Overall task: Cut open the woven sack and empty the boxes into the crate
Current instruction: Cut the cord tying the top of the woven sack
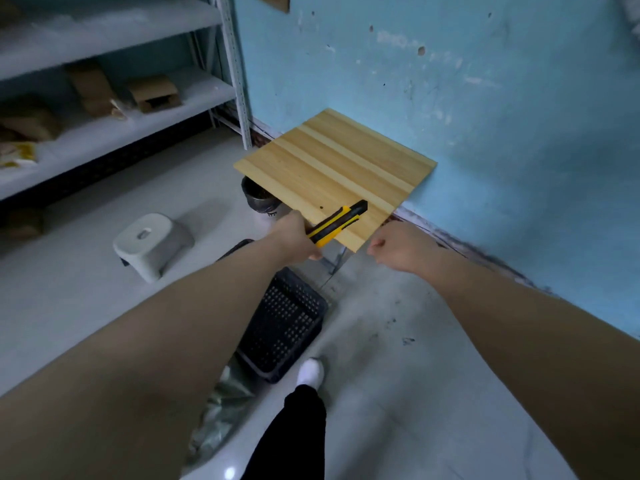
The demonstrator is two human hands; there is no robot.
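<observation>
My left hand (296,237) grips a yellow and black utility knife (337,221) by its rear end. The knife's front lies over the near corner of a small wooden table (332,161). No blade shows at its tip. My right hand (398,247) hovers just right of that corner in a loose fist, holding nothing. A black perforated crate (284,323) stands on the floor below my hands, partly behind my left forearm. A crumpled grey-green woven sack (221,410) lies on the floor near the crate's close end, mostly hidden by my left arm.
A white plastic stool (152,242) stands on the floor to the left. Metal shelving (114,81) with brown cardboard boxes fills the left wall. A dark bucket (259,197) sits under the table. The blue wall (485,98) runs along the right. My white shoe (311,372) is by the crate.
</observation>
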